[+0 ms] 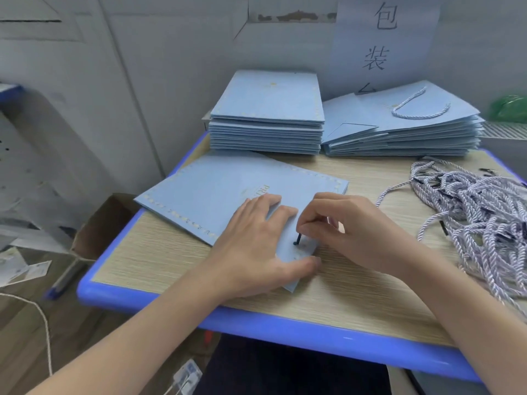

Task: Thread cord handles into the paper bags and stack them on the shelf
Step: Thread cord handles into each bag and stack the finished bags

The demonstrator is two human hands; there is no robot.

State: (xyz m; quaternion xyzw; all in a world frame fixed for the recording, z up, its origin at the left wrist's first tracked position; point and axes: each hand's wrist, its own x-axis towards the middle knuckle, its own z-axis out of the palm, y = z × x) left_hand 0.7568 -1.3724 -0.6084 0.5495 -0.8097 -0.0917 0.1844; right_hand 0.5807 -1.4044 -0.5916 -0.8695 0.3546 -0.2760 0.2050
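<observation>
A flat light-blue paper bag (211, 192) lies on the wooden desk (171, 260), its top edge toward me. My left hand (253, 249) rests on the bag with fingers spread flat and the thumb at its near edge. My right hand (353, 232) pinches the dark tip of a cord (298, 238), which stands in a hole near the bag's top edge. The rest of that cord is hidden behind my right hand. A tangled heap of white-and-blue twisted cords (482, 223) lies at the desk's right.
Two stacks of flat blue bags stand at the back: a neat one (268, 115) and a fanned one (410, 129) with a cord handle on top. A paper sign (382, 41) hangs on the wall. A cardboard box (99, 226) sits on the floor left of the desk.
</observation>
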